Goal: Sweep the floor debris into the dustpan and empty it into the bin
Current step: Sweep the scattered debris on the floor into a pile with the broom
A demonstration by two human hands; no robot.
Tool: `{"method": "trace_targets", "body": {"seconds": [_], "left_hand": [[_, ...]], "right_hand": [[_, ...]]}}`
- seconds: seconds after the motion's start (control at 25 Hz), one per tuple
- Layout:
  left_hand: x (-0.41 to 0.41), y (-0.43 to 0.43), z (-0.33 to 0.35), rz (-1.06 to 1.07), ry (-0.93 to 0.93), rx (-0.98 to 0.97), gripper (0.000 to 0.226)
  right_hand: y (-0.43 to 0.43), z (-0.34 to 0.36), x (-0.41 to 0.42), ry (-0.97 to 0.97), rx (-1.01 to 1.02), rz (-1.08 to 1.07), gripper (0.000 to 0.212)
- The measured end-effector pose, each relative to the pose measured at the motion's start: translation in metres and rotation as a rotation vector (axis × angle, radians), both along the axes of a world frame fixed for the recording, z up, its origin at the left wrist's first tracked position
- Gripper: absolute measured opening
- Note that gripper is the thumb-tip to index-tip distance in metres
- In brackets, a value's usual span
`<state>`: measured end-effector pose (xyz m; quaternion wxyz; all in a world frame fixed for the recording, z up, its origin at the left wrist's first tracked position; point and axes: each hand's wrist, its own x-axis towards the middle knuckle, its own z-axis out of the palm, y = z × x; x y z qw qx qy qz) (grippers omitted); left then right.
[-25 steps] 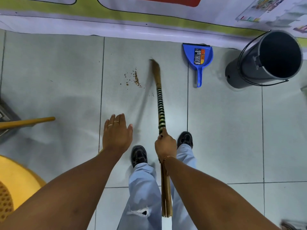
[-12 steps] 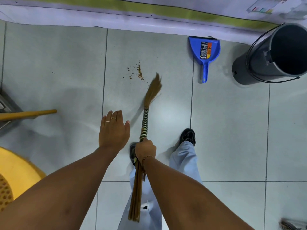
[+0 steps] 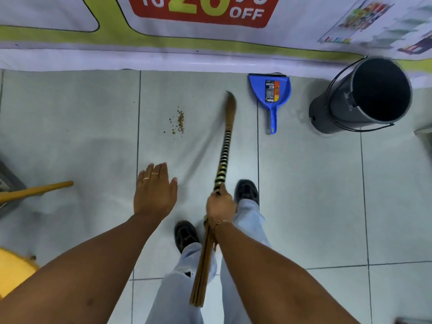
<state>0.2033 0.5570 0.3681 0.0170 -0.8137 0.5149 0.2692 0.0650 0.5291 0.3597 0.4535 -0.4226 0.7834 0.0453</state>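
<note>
A small heap of brown debris lies on the pale floor tiles. My right hand grips a stick broom with a black-and-cream striped wrap; its brush tip points far, to the right of the debris and left of the dustpan. The blue dustpan lies flat by the banner, handle toward me. To its right a dark grey bin stands with its mouth open toward the camera. My left hand hovers flat, fingers apart, holding nothing.
A printed banner runs along the far edge of the floor. A wooden handle pokes in from the left, and a yellow plastic seat sits at the lower left. My two black shoes stand near the broom.
The broom tip swung from beside the debris out to the right, toward the dustpan. The view tilted up, showing more of the banner. My left hand stayed flat and empty.
</note>
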Motion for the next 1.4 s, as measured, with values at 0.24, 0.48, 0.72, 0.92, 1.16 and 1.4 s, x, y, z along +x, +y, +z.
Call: {"method": "trace_targets", "body": {"seconds": [0.24, 0.48, 0.72, 0.92, 1.16, 1.4], "left_hand": [[-0.018, -0.068, -0.011, 0.035, 0.012, -0.018, 0.05], [-0.028, -0.116, -0.02, 0.125, 0.014, 0.018, 0.049], [-0.037, -0.142, -0.015, 0.196, 0.0, 0.019, 0.047], [-0.04, -0.147, -0.015, 0.237, -0.008, 0.03, 0.048], [-0.055, -0.147, -0.02, 0.234, -0.012, 0.062, 0.048], [-0.072, -0.156, -0.018, 0.247, 0.014, 0.042, 0.051]], "right_hand": [[-0.075, -0.031, -0.044, 0.084, 0.276, 0.133, 0.035], [-0.161, -0.045, -0.023, 0.009, 0.309, 0.303, 0.039], [-0.217, -0.048, -0.026, 0.056, 0.282, 0.426, 0.036], [-0.231, -0.047, -0.034, 0.125, 0.195, 0.641, 0.036], [-0.226, -0.047, -0.073, 0.184, 0.19, 0.94, 0.041], [-0.183, -0.031, -0.127, 0.112, 0.079, 1.032, 0.045]]}}
